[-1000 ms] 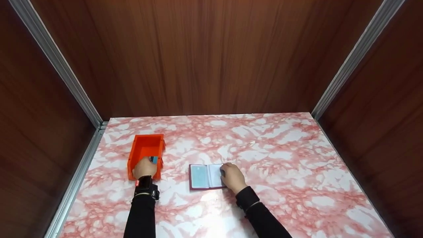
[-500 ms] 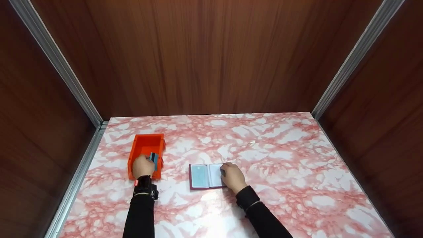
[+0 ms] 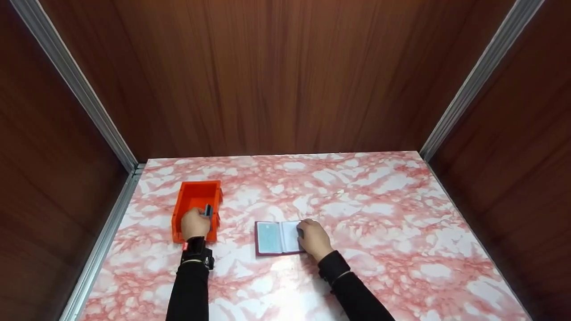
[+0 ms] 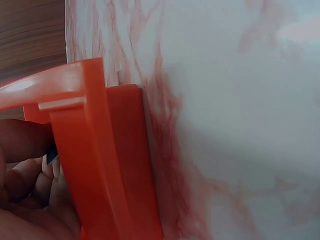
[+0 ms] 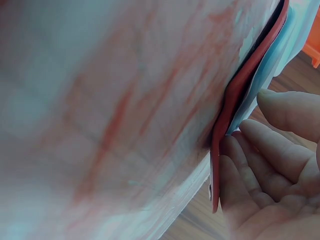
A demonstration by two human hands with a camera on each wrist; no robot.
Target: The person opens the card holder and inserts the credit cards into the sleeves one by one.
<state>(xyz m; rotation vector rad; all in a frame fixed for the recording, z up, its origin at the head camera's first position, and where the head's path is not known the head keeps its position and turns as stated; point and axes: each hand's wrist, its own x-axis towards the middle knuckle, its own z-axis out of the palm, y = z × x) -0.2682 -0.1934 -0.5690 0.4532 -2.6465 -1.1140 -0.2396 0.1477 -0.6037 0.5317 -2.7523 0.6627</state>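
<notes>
Card (image 3: 208,211), edge-on near R side of orange bin (image 3: 201,183), pinched in L grip (image 3: 195,224); R grip (image 3: 315,240) pinches opened booklet (image 3: 269,237) on bench (image 3: 379,223), prob. so pages (image 3: 291,237) don't flop.

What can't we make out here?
Head: any print on the open maroon-covered booklet with clear sleeves; too small.
Head: most of booklet's right edge, under the right hand.
Head: near floor of the orange-red plastic bin, covered by the left hand.
Head: face of the thin dark-blue card, turned nearly edge-on.
Left wrist: most of the card, behind bin wall and left hand.
</notes>
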